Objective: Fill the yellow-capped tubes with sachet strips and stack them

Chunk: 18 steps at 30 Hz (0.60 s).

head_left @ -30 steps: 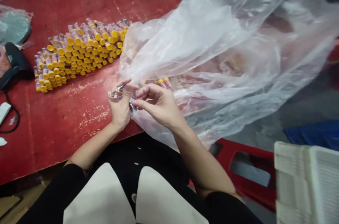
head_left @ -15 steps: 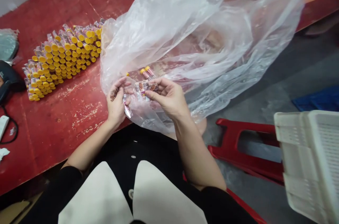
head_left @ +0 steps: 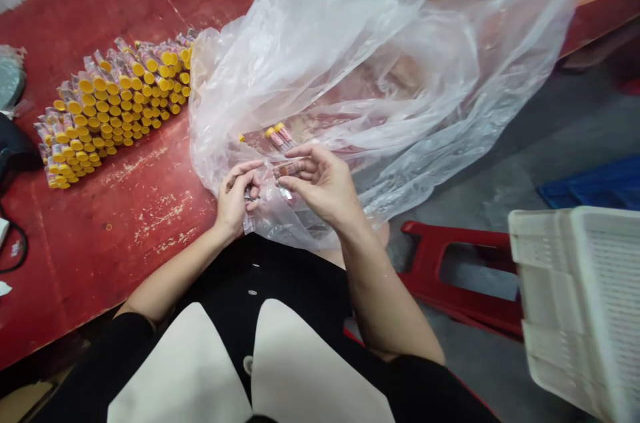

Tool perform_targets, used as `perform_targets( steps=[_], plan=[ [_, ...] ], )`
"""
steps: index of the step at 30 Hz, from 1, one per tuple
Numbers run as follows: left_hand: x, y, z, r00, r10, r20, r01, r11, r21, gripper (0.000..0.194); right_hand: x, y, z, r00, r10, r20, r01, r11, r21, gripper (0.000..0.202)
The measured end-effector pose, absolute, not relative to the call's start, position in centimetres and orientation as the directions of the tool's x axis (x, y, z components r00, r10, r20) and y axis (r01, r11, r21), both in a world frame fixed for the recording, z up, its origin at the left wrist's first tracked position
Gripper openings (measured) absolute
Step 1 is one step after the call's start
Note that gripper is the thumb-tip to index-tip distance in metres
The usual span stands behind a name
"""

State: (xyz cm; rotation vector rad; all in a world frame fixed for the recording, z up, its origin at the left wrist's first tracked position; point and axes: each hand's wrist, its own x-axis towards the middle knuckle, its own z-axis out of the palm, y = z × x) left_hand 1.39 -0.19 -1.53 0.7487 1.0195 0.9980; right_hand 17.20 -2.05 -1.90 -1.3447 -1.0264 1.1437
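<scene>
My left hand (head_left: 236, 203) is curled around small printed plastic packets, whose shiny ends poke out below its fingers. My right hand (head_left: 327, 186) faces it, with thumb and fingers around another small printed packet (head_left: 287, 173), brown and clear. Both hands are over the near edge of a large clear plastic bag (head_left: 310, 30). Just beyond them, a pair of yellow-capped tubes (head_left: 280, 136) with pink printed labels lies at the bag; a further yellow cap (head_left: 242, 138) shows to their left. Fingers and blur hide how many packets each hand has.
A stacked pile of yellow-capped tubes (head_left: 117, 103) stands on the red table (head_left: 145, 210) at left. A black device (head_left: 17, 146) sits at the far left. To the right are a red stool (head_left: 460, 276), a white plastic basket (head_left: 560, 290) and a blue crate (head_left: 595, 183).
My left hand has moved slightly right and down, its fingers more curled. The right hand has shifted a little right, and the printed packet between the hands has turned and tilted.
</scene>
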Motion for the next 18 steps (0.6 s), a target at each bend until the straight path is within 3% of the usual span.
perform_targets(
  steps=[2, 5, 9, 11, 13, 15, 18],
  plan=[
    [1.7, -0.1, -1.5, 0.197, 0.94, -0.278, -0.25, 0.322, 0.913, 0.03, 16.8, -2.2, -1.3, 0.132, 0.99, -0.052, 0.061, -0.06, -0.996, 0.048],
    [1.7, 0.5, -1.7, 0.074, 0.978, -0.196, -0.243, 0.209, 0.947, 0.036, 16.7, -2.2, -0.6, 0.067, 0.997, -0.028, 0.132, -0.037, -0.99, 0.049],
    [0.8, 1.9, -1.5, -0.052, 0.941, -0.335, -0.318, 0.303, 0.899, 0.043, 17.5, -0.7, -1.4, -0.008, 0.997, -0.076, 0.07, -0.075, -0.995, 0.03],
    [0.3, 2.4, -1.2, -0.013, 0.927, -0.374, -0.385, 0.341, 0.858, 0.04, 18.0, 1.2, -2.6, 0.034, 0.999, -0.031, 0.198, -0.037, -0.979, 0.02],
    [0.2, 2.6, -1.0, 0.038, 0.923, -0.382, -0.424, 0.361, 0.831, 0.036, 18.1, 3.7, -4.1, 0.128, 0.99, 0.06, 0.471, -0.008, -0.882, 0.011],
    [0.4, 2.6, -0.9, 0.035, 0.915, -0.403, -0.421, 0.379, 0.824, 0.033, 18.1, 6.2, -5.5, 0.166, 0.979, 0.118, 0.719, -0.038, -0.694, 0.005],
    [0.7, 2.4, -0.8, 0.011, 0.901, -0.435, -0.409, 0.401, 0.82, 0.034, 18.1, 8.1, -6.9, 0.115, 0.989, 0.09, 0.846, -0.05, -0.53, 0.015]
  ],
)
